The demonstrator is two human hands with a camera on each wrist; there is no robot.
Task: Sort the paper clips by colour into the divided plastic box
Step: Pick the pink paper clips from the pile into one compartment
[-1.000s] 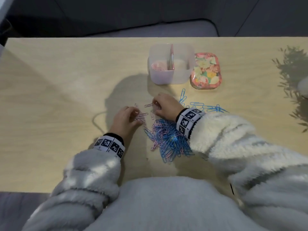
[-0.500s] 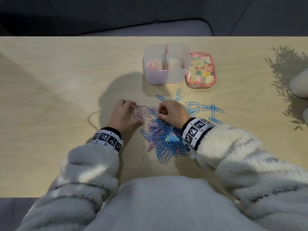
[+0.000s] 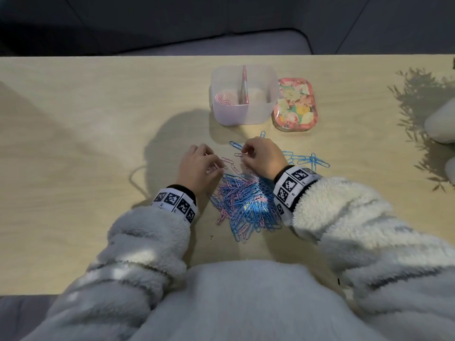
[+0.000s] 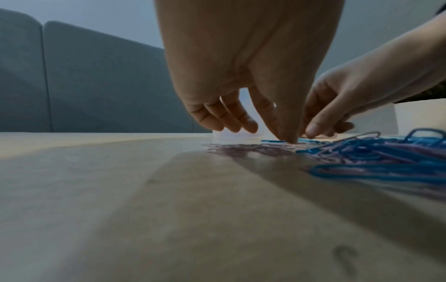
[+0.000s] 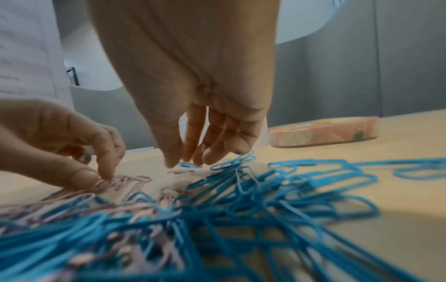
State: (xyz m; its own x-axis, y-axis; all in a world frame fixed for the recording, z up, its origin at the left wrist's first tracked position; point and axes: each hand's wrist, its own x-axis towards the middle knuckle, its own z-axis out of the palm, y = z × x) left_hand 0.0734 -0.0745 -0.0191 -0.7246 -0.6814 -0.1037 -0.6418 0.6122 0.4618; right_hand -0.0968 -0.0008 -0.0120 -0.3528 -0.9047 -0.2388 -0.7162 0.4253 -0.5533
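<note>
A mixed pile of blue and pink paper clips (image 3: 246, 200) lies on the table in front of me. The clear divided box (image 3: 242, 114) stands farther back, with pink clips (image 3: 222, 98) in its left compartment. My left hand (image 3: 218, 166) is at the pile's left far edge, thumb and index finger pinched together on a cluster of pink clips (image 5: 125, 180) on the table. My right hand (image 3: 243, 155) hangs with relaxed fingers, its tips just over a single pink clip (image 5: 181, 172) that lies flat. Several blue clips (image 3: 307, 161) lie spread to the right.
The box's floral lid (image 3: 294, 104) lies right of the box. A white rounded object (image 3: 440, 124) and a plant's shadow are at the table's right edge. Bare wooden table (image 3: 86, 143) stretches to the left.
My right hand has moved a little away from the pile, to a lone pink clip on its far side. The left hand has stayed on the pink clips.
</note>
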